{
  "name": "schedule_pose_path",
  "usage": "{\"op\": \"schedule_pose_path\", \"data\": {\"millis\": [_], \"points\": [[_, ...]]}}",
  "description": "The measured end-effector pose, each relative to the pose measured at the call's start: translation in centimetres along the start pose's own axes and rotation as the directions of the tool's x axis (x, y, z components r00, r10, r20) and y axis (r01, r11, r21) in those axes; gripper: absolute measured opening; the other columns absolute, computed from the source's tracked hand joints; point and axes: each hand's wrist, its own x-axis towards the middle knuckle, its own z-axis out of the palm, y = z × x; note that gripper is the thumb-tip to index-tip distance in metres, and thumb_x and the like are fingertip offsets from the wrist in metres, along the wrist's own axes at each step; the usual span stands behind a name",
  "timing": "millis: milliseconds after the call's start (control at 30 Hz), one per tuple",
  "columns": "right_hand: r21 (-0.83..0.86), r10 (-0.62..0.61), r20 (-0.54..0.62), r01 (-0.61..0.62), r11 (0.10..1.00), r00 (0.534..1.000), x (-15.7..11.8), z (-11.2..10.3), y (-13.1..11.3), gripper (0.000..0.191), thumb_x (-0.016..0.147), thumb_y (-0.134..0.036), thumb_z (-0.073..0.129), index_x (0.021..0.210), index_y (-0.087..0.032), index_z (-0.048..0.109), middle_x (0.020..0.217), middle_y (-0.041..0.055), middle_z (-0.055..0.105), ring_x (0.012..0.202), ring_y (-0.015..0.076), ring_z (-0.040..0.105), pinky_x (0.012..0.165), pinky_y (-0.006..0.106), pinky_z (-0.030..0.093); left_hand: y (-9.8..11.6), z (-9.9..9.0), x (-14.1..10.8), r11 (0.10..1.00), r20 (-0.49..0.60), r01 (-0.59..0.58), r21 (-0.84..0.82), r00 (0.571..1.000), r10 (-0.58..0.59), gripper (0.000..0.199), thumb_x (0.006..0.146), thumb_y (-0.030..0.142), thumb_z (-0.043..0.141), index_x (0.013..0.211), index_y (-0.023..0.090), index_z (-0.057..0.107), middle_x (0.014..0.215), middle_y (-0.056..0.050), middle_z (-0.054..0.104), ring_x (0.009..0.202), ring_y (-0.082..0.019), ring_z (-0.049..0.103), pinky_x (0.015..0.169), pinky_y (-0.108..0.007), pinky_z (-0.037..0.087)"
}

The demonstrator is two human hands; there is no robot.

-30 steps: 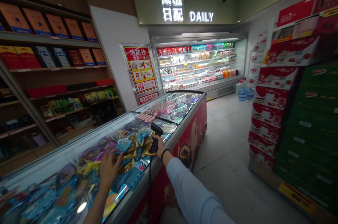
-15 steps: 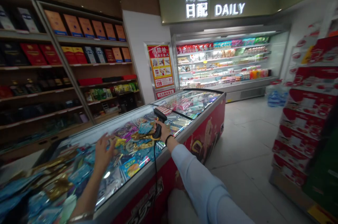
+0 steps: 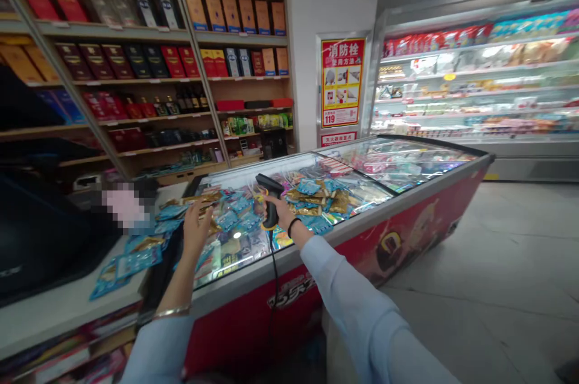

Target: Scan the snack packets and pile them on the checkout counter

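We have swung left; our right hand (image 3: 286, 213) grips a corded barcode scanner (image 3: 270, 206) over the chest freezer (image 3: 407, 245), our open left hand (image 3: 195, 230) empty beside foil packets (image 3: 235, 221).

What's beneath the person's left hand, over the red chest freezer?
Blue and gold foil packets lie beneath the open left hand, at the near end of the red chest freezer. The packets directly under the palm are covered by the hand and cannot be seen.

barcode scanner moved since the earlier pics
Yes: against the freezer, the barcode scanner has shifted away from the divider between its glass lids.
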Motion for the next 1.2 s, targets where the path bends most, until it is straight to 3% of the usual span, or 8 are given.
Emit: {"op": "schedule_pose_path", "data": {"millis": [267, 433, 500, 600, 833, 967, 1133, 1200], "points": [[0.005, 0.226, 0.122, -0.228, 0.974, 0.966, 0.8, 2.1, 5.9, 0.028, 0.067, -0.034, 0.068, 0.087, -0.017, 0.058, 0.052, -0.0050, 0.057, 0.038, 0.0104, 0.050, 0.039, 0.022, 0.037, -5.1, -1.8, -3.4, 0.954, 0.057, 0.168, 0.250, 0.981, -0.188, 0.037, 0.084, 0.041, 0.043, 0.106, 0.015, 0.058, 0.106, -0.013, 0.062, 0.105, -0.025, 0.056, 0.096, -0.040, 0.043], [0.081, 0.290, 0.151, -0.304, 0.949, 0.945, 2.5, 1.9, 8.4, 0.027, 0.068, -0.037, 0.062, 0.088, -0.018, 0.059, 0.053, -0.0043, 0.057, 0.039, 0.0107, 0.050, 0.038, 0.022, 0.036, -4.6, -0.6, -3.8, 0.712, 0.059, 0.297, 0.636, 0.901, -0.429, 0.050, 0.084, 0.049, 0.044, 0.107, 0.009, 0.060, 0.105, -0.020, 0.060, 0.102, -0.033, 0.055, 0.086, -0.044, 0.044], [0.080, 0.312, 0.140, -0.325, 0.942, 0.940, 3.0, 1.7, 9.1, 0.026, 0.067, -0.037, 0.062, 0.085, -0.018, 0.058, 0.052, -0.0041, 0.057, 0.038, 0.0110, 0.050, 0.038, 0.022, 0.036, -4.0, -0.1, -3.6, 0.620, 0.049, 0.278, 0.734, 0.888, -0.457, 0.057, 0.083, 0.056, 0.043, 0.105, 0.006, 0.061, 0.105, -0.022, 0.058, 0.104, -0.036, 0.053, 0.084, -0.044, 0.043], [0.070, 0.303, 0.121, -0.313, 0.947, 0.945, 3.2, 1.5, 9.6, 0.026, 0.065, -0.038, 0.064, 0.081, -0.018, 0.057, 0.052, -0.0038, 0.057, 0.038, 0.0111, 0.049, 0.038, 0.022, 0.036, -3.6, 0.5, -3.5, 0.578, 0.046, 0.258, 0.775, 0.888, -0.457, 0.061, 0.082, 0.059, 0.045, 0.106, 0.005, 0.060, 0.108, -0.022, 0.057, 0.108, -0.035, 0.049, 0.087, -0.044, 0.040], [0.078, 0.251, 0.079, -0.257, 0.963, 0.965, 2.4, 1.6, 8.6, 0.032, 0.063, -0.041, 0.065, 0.084, -0.018, 0.059, 0.051, -0.0047, 0.054, 0.037, 0.0109, 0.047, 0.037, 0.023, 0.035, -5.2, 0.1, -3.6, 0.718, 0.130, 0.370, 0.590, 0.834, -0.536, 0.037, 0.072, 0.051, 0.063, 0.090, 0.019, 0.067, 0.120, -0.015, 0.059, 0.117, -0.037, 0.046, 0.093, -0.050, 0.034], [0.074, 0.256, 0.077, -0.262, 0.962, 0.963, 2.1, 1.8, 8.3, 0.032, 0.063, -0.041, 0.064, 0.085, -0.019, 0.059, 0.052, -0.0048, 0.053, 0.038, 0.0109, 0.047, 0.037, 0.024, 0.035, -6.1, -0.4, -3.7, 0.769, 0.119, 0.459, 0.445, 0.821, -0.559, 0.025, 0.068, 0.044, 0.068, 0.076, 0.020, 0.067, 0.095, -0.009, 0.070, 0.105, -0.032, 0.058, 0.095, -0.049, 0.035], [0.086, 0.244, 0.103, -0.253, 0.964, 0.964, 2.1, 1.7, 8.3, 0.032, 0.062, -0.042, 0.064, 0.084, -0.019, 0.059, 0.050, -0.0047, 0.052, 0.037, 0.0108, 0.047, 0.037, 0.023, 0.035, -6.4, -1.0, -3.8, 0.873, 0.028, 0.487, -0.014, 0.873, -0.487, 0.028, 0.074, 0.044, 0.060, 0.086, 0.018, 0.061, 0.086, -0.007, 0.071, 0.085, -0.021, 0.066, 0.080, -0.032, 0.047], [0.101, 0.226, 0.114, -0.237, 0.966, 0.968, 2.1, 1.8, 8.3, 0.031, 0.063, -0.042, 0.064, 0.082, -0.019, 0.059, 0.050, -0.0045, 0.053, 0.036, 0.0108, 0.047, 0.037, 0.023, 0.035, -6.1, -1.4, -3.8, 0.879, -0.054, 0.471, -0.077, 0.878, -0.475, 0.032, 0.078, 0.046, 0.055, 0.093, 0.018, 0.059, 0.086, -0.007, 0.070, 0.080, -0.020, 0.065, 0.074, -0.030, 0.048]]}}
